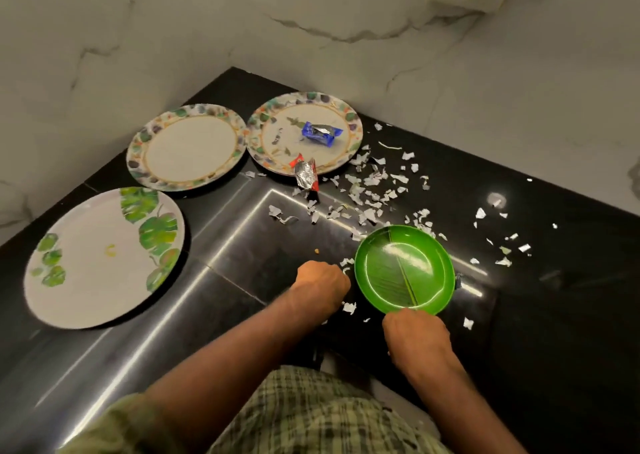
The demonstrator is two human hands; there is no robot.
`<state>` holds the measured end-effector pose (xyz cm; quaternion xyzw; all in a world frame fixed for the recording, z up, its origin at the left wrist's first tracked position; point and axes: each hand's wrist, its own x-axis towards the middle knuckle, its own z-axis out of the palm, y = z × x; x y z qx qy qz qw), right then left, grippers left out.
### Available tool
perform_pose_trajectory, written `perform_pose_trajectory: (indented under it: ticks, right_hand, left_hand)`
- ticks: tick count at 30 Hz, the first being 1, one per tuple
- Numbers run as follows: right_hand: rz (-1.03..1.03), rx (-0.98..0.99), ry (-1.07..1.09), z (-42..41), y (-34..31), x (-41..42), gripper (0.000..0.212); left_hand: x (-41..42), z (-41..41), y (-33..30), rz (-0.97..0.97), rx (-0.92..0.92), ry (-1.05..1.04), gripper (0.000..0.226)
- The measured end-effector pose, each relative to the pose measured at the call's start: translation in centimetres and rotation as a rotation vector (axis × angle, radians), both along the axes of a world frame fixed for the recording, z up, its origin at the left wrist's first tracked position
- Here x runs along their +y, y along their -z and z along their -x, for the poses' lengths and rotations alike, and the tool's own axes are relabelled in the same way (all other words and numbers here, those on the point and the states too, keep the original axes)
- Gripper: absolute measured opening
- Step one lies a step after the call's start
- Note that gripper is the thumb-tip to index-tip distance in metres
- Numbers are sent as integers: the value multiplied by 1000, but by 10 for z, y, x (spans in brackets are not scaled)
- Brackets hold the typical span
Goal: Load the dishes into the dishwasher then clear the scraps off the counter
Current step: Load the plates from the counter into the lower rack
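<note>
The work in hand looked like the scrap-clearing step, though three plates still sat on the black bench (519, 367) unloaded: a leaf-print plate (104, 259) at the near left, an empty floral plate (187, 147) behind it, and a second floral plate (304, 133) carrying a blue wrapper (322, 133), with a red and silver wrapper (306, 173) lying over its near rim. Torn paper scraps (374, 190) were strewn over the bench between that plate and a green bowl (404, 269).

The right hand (415, 337) gripped the bowl's near rim, fingers curled on it. The left hand (320, 282) lay just left of the bowl, fingers curled down among the scraps; whether it pinched any could not be told.

The next move probably called for gathering scraps into the bowl.
</note>
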<state>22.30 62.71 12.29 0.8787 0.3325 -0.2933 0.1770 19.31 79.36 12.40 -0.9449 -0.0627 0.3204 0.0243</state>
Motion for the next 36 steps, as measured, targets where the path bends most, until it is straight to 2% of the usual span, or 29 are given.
perform_pose_trajectory:
  ticks: [6, 16, 20, 22, 24, 26, 28, 30, 32, 33, 36]
  right_hand:
    - [8, 17, 141, 3, -2, 9, 38]
    - [1, -32, 259, 15, 3, 7, 32]
    - [-2, -39, 248, 14, 4, 6, 29]
    - [-10, -39, 243, 14, 4, 6, 28]
    - [-19, -34, 239, 14, 5, 5, 27]
    - [-24, -28, 229, 13, 5, 4, 26]
    - [-28, -23, 218, 11, 5, 2, 26]
    - [-29, -22, 206, 11, 5, 1, 24]
    - [-27, -19, 194, 9, 5, 0, 25]
    - [-32, -21, 187, 9, 5, -1, 26]
    - [-49, -22, 172, 8, 5, -2, 26]
  left_hand:
    - [6, -5, 11, 17, 41, 124, 35]
    - [22, -10, 27, 32, 58, 306, 42]
    - [28, -12, 23, 61, 65, 222, 53]
    - [38, -16, 20, 147, 40, 93, 40]
    - [53, -23, 16, 236, -61, -45, 35]
    - [71, -34, 14, 219, -266, -156, 34]
    - [92, -49, 17, 245, -490, -287, 43]
    - [114, -65, 25, 287, -605, -339, 71]
    - [133, -80, 35, 237, -571, -329, 97]
    - [139, -86, 40, 203, -523, -318, 104]
    - [138, -95, 54, 103, -394, -233, 105]
